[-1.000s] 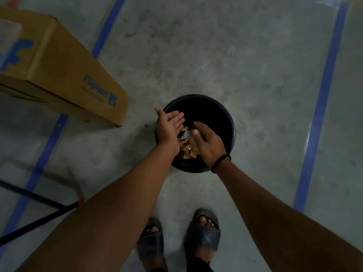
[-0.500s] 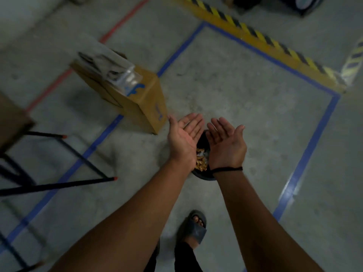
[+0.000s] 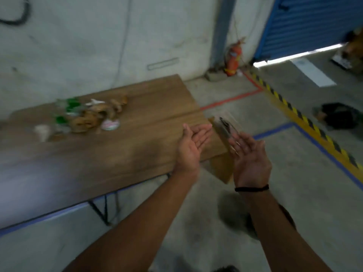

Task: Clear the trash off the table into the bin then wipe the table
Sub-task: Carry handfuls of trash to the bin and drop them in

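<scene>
Trash [image 3: 86,116] lies in a loose heap on the far left part of the wooden bench [image 3: 137,154]: brown crumpled pieces, green and clear wrappers, a white scrap and a small round lid, all blurred and close to the wall [image 3: 78,46] side. The near and right parts of the bench top show bare wood. Over its right end hovers the left hand [image 3: 193,146], palm turned up and inward, fingers straight and together, holding nothing. Just beyond the bench's right end stands a cardboard box [image 3: 222,169] on the floor [image 3: 304,193], with a clear packet [image 3: 225,126] lying on top of it. The right hand [image 3: 249,160] hangs in front of that box, palm up, fingers straight and slightly fanned, also empty; a black band [image 3: 251,189] circles its wrist. Beside the right forearm a dark patch [image 3: 235,214] shows on the floor, too smeared to identify. A fire extinguisher [image 3: 232,57] stands against the wall behind. Farther right, yellow-and-black striped tape [image 3: 314,130] runs across the floor, a blue shutter [image 3: 314,22] rises above it, and a dark bundle [image 3: 337,114] lies past the tape.
</scene>
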{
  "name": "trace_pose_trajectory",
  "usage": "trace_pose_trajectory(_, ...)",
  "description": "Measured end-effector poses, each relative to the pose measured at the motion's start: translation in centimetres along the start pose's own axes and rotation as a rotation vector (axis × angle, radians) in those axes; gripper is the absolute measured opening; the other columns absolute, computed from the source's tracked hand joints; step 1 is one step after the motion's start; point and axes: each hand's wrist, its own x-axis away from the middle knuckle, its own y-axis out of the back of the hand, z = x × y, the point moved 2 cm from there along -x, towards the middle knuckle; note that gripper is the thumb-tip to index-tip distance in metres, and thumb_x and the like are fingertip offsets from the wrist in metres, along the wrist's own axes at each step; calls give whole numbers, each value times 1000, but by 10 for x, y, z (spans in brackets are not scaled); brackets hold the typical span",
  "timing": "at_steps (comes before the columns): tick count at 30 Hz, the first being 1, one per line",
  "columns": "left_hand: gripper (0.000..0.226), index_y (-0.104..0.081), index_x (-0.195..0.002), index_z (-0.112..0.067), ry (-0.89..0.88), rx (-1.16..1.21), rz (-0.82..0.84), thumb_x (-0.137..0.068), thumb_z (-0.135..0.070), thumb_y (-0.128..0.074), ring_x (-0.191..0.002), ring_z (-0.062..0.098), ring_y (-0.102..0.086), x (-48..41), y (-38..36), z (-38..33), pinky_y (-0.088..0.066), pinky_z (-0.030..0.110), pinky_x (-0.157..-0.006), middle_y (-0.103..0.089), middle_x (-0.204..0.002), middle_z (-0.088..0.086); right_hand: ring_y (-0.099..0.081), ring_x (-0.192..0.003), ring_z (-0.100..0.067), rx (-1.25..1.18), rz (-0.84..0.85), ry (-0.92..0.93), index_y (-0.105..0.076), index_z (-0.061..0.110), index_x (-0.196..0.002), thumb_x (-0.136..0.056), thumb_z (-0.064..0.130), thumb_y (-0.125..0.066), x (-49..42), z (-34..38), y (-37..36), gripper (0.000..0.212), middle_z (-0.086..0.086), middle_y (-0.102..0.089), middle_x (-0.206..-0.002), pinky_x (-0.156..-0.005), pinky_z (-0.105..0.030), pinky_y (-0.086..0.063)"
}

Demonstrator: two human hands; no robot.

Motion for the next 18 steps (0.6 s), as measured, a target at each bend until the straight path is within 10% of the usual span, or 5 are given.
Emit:
trace_pose_trajectory(6, 51, -60, -98, -12, -194, -104, -192, -95, -50, -27, -104, 27, -63, 24, 153, -135, -46, 36, -96, -68, -106, 14, -66, -90, -20, -11, 116, -64, -68, 14, -97, -99, 52, -29, 25, -81, -168, 54, -2, -75, -92, -82, -32, -49)
trace_pose_trajectory(18, 50, -65, -100, -13, -408, -291, -458, -88, -51, -35, -103, 16, -65, -29, 346, -221, -49, 20, -82, -70, -109, 9, -63, -105, -22, 203, 260, -137, -61, 15, -111, -101, 47, -26, -15, -212, -322, 48, -6, -68, -110, -92, -35, -49)
